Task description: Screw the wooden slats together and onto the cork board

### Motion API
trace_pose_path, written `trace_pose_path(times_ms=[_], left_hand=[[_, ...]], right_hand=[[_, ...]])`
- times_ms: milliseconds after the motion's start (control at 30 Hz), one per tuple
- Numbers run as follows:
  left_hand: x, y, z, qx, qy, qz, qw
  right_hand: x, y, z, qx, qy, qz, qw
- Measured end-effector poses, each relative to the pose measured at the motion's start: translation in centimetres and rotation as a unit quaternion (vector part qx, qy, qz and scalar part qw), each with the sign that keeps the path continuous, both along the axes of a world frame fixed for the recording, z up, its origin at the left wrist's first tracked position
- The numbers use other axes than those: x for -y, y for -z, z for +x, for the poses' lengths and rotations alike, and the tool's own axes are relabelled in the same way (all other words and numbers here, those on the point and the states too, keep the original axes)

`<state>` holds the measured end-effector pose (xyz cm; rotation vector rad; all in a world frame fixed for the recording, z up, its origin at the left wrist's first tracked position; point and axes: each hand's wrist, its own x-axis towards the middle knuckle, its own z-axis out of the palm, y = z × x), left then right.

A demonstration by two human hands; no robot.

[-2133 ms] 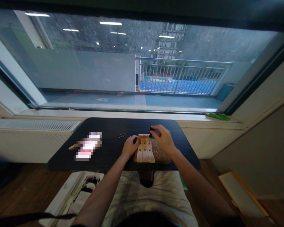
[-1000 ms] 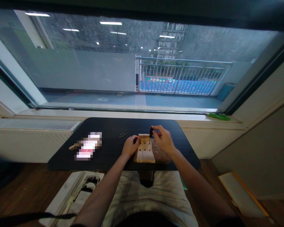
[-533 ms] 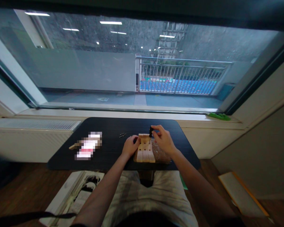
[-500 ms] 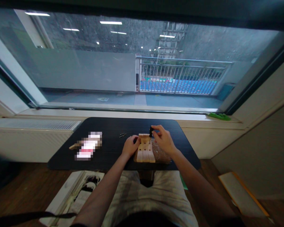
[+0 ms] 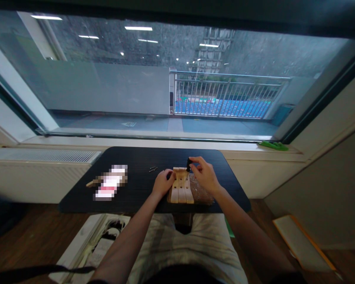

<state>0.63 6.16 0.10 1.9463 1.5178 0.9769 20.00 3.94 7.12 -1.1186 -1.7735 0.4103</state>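
Note:
A pale wooden piece (image 5: 182, 193) of joined slats, with several dark holes in it, rests near the middle of the black table. At its left edge, my left hand (image 5: 162, 183) grips the wood with bent fingers. My right hand (image 5: 206, 175) pinches the black handle of a screwdriver (image 5: 188, 163) between thumb and fingers. The tool stands nearly upright, its tip end down at the upper right hole. Beneath and to the right of the wood is a brown, plastic-wrapped block (image 5: 202, 193). Several small screws (image 5: 153, 169) lie left of the wood.
On the left of the black table (image 5: 136, 157) are a blurred-out flat item (image 5: 111, 183) and a thin wooden stick (image 5: 91, 183). An open white box (image 5: 77, 244) stands on the floor at left. Beyond the table are a windowsill with a green cloth (image 5: 273, 146) and a radiator (image 5: 41, 173).

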Motion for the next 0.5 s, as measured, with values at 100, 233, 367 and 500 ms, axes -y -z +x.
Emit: trace_pose_path(times_ms=[100,233,367,500], left_hand=[[-0.02,0.04,0.04,0.000,-0.001,-0.003,1.000],[-0.09,0.22,0.02,0.006,-0.001,-0.003,1.000],[-0.19,0.39,-0.03,0.009,0.000,0.005,1.000],[-0.23,0.43,-0.04,0.011,0.000,0.007,1.000]], right_hand=[[-0.01,0.04,0.00,0.009,0.007,0.013,1.000],[-0.06,0.14,-0.02,0.023,0.010,0.033,0.999],[-0.11,0.22,0.03,0.032,0.009,0.046,0.998],[-0.10,0.23,0.07,0.038,0.011,0.051,0.998]])
